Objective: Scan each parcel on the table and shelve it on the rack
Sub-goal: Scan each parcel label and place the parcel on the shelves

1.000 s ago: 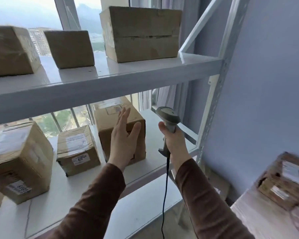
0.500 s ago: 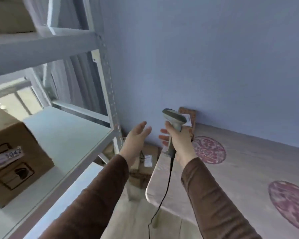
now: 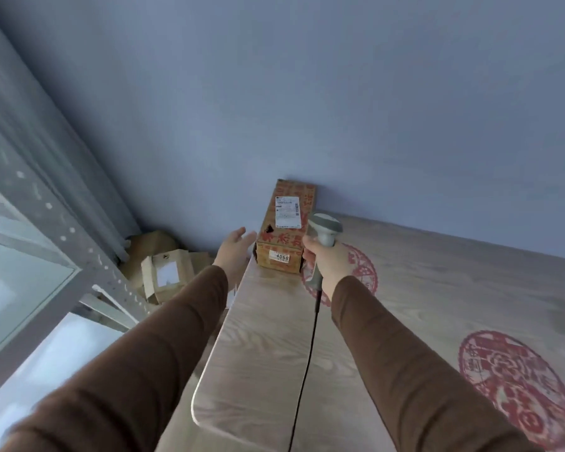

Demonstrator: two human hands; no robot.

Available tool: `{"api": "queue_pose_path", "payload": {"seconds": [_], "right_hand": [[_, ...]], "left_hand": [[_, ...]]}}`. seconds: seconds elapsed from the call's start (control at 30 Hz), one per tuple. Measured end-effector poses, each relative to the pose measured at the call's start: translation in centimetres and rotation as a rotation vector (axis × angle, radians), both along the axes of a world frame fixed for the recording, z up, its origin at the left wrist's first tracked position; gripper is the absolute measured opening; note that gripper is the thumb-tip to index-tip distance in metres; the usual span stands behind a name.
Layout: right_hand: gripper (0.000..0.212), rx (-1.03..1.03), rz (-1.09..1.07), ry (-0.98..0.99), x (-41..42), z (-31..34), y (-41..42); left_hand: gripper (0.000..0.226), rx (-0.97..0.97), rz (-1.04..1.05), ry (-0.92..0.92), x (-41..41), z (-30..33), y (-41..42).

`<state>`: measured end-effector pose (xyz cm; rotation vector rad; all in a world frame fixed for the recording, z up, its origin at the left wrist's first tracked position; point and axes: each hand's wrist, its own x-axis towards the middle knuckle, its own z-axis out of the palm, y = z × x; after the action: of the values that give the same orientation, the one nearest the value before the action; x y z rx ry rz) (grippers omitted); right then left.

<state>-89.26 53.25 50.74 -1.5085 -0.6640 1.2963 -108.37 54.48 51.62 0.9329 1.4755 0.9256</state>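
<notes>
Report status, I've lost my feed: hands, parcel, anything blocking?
Left hand open, empty, beside the parcel. Right hand gripping barcode scanner. Parcel on table by the wall, label up. Nothing blocking.

A plain blue-grey painted wall (image 3: 340, 93) forms the background. A grey pleated curtain (image 3: 46, 132) hangs at the left, reaching the floor in the corner. On the floor in that corner lies a heap of flattened brown cardboard boxes (image 3: 163, 272), one bearing a white label. Two round red paper-cut decals (image 3: 516, 389) are seen at the right, one partly hidden.
</notes>
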Motion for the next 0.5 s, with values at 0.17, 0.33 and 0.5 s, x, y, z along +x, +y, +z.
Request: {"api": "queue_pose_path", "payload": {"seconds": [0.17, 0.33, 0.5], "right_hand": [[0.034, -0.057, -0.043, -0.085, 0.9, -5.4, 5.4], [0.046, -0.148, -0.085, -0.057, 1.7, -9.2, 8.2], [0.046, -0.175, -0.056, 0.022, 1.8, -11.0, 10.0]], "left_hand": [[0.067, -0.104, 0.031, 0.04, 0.9, -3.4, 5.8], [0.085, -0.16, -0.009, 0.087, 1.3, -7.4, 9.9], [0.107, -0.199, -0.088, 0.1, 0.9, -13.9, 14.1]]}}
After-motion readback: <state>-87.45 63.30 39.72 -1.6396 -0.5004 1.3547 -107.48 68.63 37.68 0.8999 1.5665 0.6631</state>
